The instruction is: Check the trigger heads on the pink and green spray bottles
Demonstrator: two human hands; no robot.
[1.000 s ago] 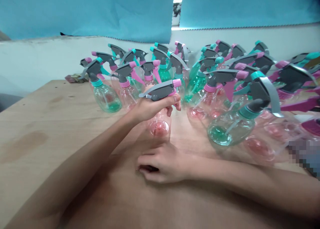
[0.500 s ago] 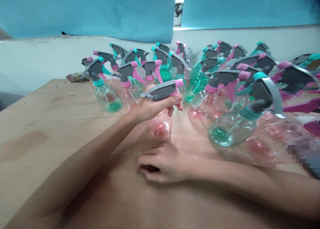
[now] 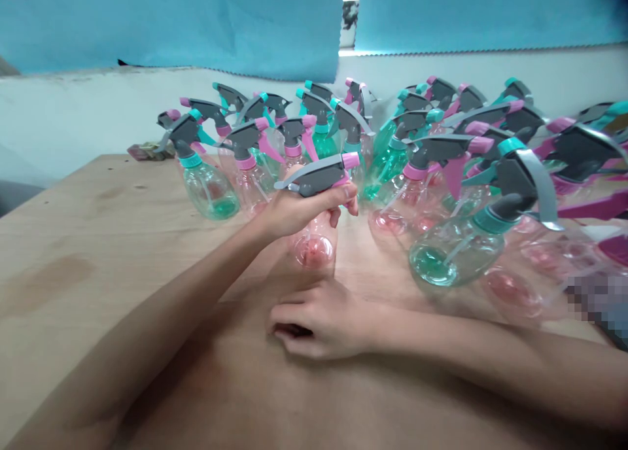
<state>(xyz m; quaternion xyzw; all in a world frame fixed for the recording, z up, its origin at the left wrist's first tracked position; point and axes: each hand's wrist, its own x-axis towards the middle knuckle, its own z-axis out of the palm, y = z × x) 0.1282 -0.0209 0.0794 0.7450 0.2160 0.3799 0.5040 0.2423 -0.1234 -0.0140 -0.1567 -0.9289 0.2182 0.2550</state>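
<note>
My left hand (image 3: 301, 209) is wrapped round the neck of a clear pink spray bottle (image 3: 314, 248). Its grey trigger head with a pink nozzle (image 3: 350, 161) sticks out above my fingers, pointing right. The bottle stands on the table, its upper body hidden by the hand. Nearer to me, my right hand (image 3: 318, 322) rests on the tabletop, fingers loosely curled round a dark hollow with nothing visible inside. To its right stands a clear green spray bottle (image 3: 458, 257) with a grey and teal head.
Several pink and green spray bottles crowd the back and right of the wooden table (image 3: 53, 241). A small bundle (image 3: 147, 151) lies at the back left edge. Blue sheeting (image 3: 171, 25) hangs over the white wall behind. A blurred patch (image 3: 596, 303) sits at the right.
Both hands and the held spray bottle stay in place. Only the view shifts very slightly.
</note>
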